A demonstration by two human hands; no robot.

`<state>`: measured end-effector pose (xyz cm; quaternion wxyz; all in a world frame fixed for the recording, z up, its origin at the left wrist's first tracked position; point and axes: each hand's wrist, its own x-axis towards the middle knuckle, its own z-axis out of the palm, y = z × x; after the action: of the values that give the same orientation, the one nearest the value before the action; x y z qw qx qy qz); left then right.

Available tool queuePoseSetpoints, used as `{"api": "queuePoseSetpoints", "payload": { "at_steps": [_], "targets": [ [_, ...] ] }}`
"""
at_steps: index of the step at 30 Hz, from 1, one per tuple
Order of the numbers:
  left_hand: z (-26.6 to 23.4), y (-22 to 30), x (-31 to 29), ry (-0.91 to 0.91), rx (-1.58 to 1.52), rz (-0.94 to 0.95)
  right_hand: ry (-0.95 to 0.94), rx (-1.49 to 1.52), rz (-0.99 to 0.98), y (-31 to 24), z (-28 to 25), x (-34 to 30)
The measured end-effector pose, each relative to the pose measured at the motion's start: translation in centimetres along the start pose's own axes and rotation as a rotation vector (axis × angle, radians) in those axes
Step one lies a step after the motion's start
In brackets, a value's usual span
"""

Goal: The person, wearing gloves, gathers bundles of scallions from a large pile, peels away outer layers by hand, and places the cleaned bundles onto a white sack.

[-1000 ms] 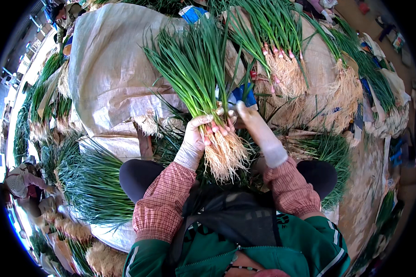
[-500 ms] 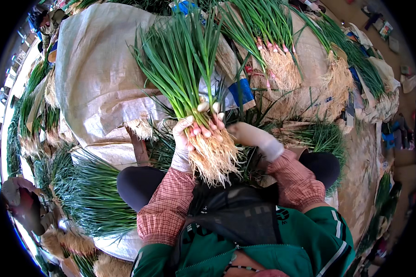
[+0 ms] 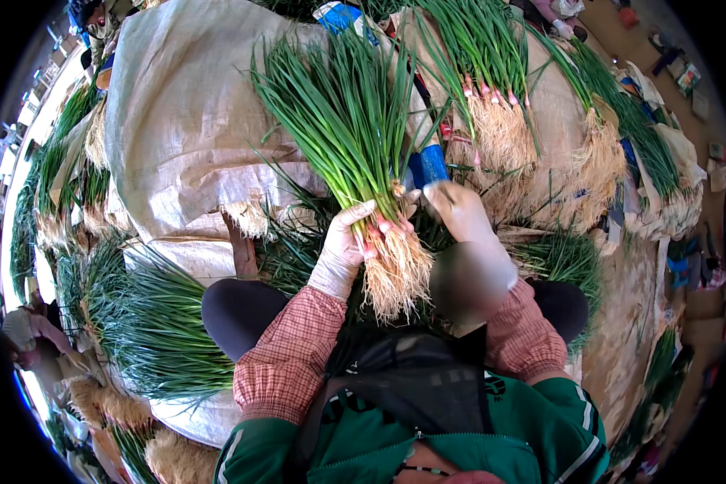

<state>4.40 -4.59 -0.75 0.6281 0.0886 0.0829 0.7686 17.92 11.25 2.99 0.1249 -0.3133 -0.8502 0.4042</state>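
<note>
One onion bunch lies within left hand, fingers gripping; right hand, grip unclear.

Some fingers of the left grip are hidden behind the onion bunch; a round smudge (brownish, featureless) covers the area below the right grip. The top edge crops another bunch's leaves.

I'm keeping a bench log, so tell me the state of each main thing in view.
Held bunch: gripped, leaves and roots attached
Left hand: closed around held bunch
Right hand: beside held bunch, grip unclear
Pale sheet: spread, wrinkled
Upper-right bunch: lying down, roots attached
Left leaf pile: lying, unheld
</note>
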Motion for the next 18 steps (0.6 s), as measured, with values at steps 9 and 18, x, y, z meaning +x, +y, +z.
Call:
{"api": "queuePoseSetpoints", "payload": {
  "at_steps": [9, 18],
  "targets": [
    [-2.5, -0.7, 0.6, 0.002, 0.109, 0.043, 0.142, 0.565, -0.097, 2.1, 6.9, 1.7],
    [-0.3, -0.8, 0.4, -0.023, 0.127, 0.148, 0.585, -0.070, -0.048, 6.5, -5.8, 4.7]
  ]
}}
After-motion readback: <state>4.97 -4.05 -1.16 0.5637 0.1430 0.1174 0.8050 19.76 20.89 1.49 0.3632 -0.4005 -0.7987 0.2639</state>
